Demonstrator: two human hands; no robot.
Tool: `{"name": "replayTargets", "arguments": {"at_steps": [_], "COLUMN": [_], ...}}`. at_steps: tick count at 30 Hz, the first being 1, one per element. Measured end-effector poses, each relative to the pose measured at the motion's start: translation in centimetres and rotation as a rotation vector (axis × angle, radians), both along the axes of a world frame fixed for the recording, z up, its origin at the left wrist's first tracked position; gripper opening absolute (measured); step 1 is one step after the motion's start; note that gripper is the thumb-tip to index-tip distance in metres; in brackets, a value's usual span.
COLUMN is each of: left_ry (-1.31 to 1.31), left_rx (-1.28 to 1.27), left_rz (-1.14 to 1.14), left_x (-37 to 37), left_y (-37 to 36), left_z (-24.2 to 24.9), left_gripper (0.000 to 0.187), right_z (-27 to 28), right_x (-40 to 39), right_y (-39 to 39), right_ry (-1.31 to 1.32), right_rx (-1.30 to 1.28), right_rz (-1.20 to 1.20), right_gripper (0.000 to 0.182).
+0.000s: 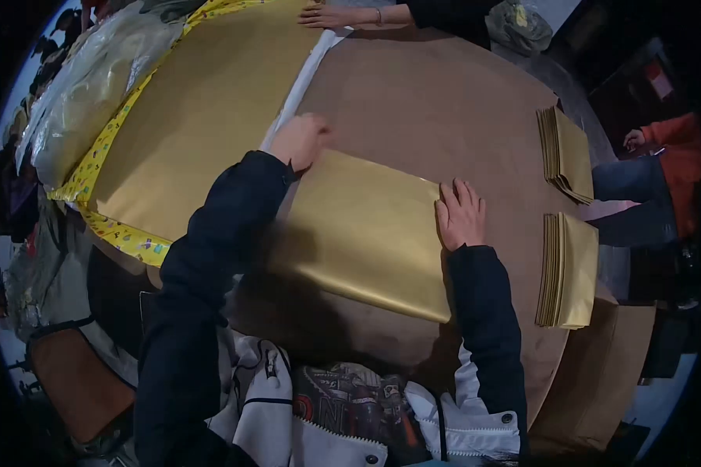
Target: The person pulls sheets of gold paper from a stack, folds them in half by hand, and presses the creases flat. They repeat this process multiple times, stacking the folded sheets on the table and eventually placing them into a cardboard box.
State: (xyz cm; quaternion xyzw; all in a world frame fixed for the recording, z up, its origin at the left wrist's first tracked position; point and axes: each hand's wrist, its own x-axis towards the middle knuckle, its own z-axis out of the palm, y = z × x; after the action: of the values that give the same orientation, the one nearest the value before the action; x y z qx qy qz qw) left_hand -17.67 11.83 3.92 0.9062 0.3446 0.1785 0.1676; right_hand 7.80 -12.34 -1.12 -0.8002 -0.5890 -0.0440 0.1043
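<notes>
A folded gold sheet (370, 229) with a satin sheen lies on the brown round table in front of me. My left hand (300, 142) is closed at its upper left corner, the fingers curled and slightly blurred. Flat on the right edge of the folded sheet rests my right hand (461, 214), its fingers spread. Left of them is a large stack of flat gold sheets (187, 117), with a white strip (308, 78) along its right edge and yellow patterned wrapping (105, 156) around its outer side.
Two piles of folded gold sheets, an upper one (566, 154) and a lower one (568, 272), stand at the table's (413, 86) right edge. Another person's hand (331, 15) lies on the far end of the stack. A cardboard box (611, 373) stands at lower right.
</notes>
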Motion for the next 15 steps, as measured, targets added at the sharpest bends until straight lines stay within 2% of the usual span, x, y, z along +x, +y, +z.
{"name": "replayTargets", "arguments": {"at_steps": [1, 3, 5, 6, 12, 15], "left_ry": [-0.011, 0.035, 0.071, 0.114, 0.196, 0.271], "left_rx": [-0.021, -0.166, 0.012, -0.035, 0.09, -0.04], "left_rz": [-0.05, -0.299, -0.437, -0.452, -0.281, -0.301], "left_x": [0.1, 0.0, -0.4, -0.4, -0.5, -0.1], "left_y": [-2.4, -6.4, -8.8, -9.1, -10.6, -10.4], "left_z": [0.4, 0.2, -1.9, -2.5, -3.0, -1.7], "left_gripper": [0.019, 0.029, 0.04, 0.047, 0.057, 0.059], "right_z": [-0.3, -0.6, -0.2, -0.6, -0.7, -0.6], "right_x": [0.0, 0.3, -0.1, 0.0, 0.3, 0.5], "right_y": [-0.1, -0.1, 0.1, 0.0, 0.2, 0.2], "right_ry": [0.002, -0.004, -0.02, -0.02, -0.012, 0.008], "right_rx": [0.015, 0.022, 0.021, 0.018, 0.12, 0.084], "right_rz": [-0.005, 0.004, -0.015, -0.008, 0.171, 0.203], "right_gripper": [0.042, 0.042, 0.041, 0.041, 0.037, 0.037]}}
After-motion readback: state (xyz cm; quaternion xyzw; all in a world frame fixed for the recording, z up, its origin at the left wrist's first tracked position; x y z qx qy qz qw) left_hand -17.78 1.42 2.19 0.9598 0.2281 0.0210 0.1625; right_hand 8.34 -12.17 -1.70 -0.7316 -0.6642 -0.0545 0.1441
